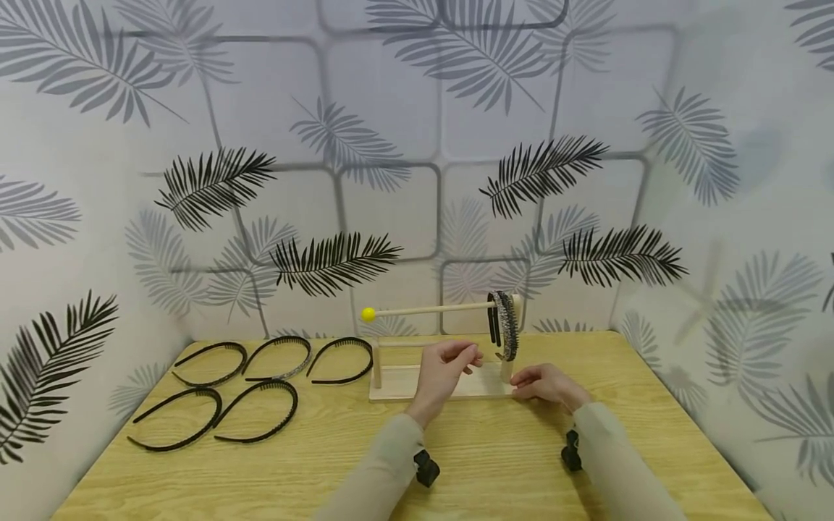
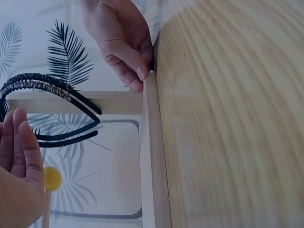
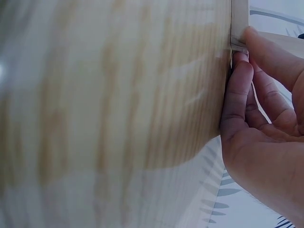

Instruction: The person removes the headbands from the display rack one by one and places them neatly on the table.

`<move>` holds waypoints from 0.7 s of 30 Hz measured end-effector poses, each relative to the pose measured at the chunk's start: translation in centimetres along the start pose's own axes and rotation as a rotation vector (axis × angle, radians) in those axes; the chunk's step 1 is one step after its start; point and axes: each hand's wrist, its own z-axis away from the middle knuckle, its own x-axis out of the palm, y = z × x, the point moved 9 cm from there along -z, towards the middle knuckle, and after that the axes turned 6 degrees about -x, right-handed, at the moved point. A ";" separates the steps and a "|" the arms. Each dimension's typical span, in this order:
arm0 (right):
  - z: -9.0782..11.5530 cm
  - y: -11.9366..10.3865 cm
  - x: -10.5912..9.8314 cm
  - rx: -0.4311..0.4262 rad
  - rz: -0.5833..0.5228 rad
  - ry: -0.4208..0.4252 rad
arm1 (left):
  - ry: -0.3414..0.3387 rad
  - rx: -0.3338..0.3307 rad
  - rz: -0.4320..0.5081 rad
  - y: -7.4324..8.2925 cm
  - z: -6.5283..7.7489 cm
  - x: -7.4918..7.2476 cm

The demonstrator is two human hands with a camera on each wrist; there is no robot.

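Note:
A wooden display stand (image 1: 397,385) has a base, an upright at each end and a long rod with a yellow ball (image 1: 368,315) on its left tip. Black headbands (image 1: 507,329), one with a glittery band, hang on the rod near its right end. My left hand (image 1: 443,370) is just left of these headbands, fingers loosely bent and holding nothing. At the right end of the base, my right hand (image 1: 549,385) pinches the corner; in the right wrist view its thumb (image 3: 273,54) lies on the wood with the fingers beside and below.
Several black headbands lie in two rows on the left of the wooden table (image 1: 313,463), among them a front one (image 1: 260,438) and a glitter-sided one (image 1: 306,362). A wall with a leaf pattern (image 1: 391,217) stands behind the table.

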 end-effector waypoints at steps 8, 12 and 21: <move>-0.1 0.1 0.0 -0.009 -0.004 -0.007 | -0.003 -0.033 0.019 0.2 -0.5 2.1; -0.1 -0.2 0.0 -0.018 -0.006 -0.013 | 0.013 -0.064 0.026 -0.4 -1.1 2.9; -0.1 0.1 -0.2 -0.017 0.029 0.017 | 0.030 -0.093 0.085 -0.6 -1.3 4.6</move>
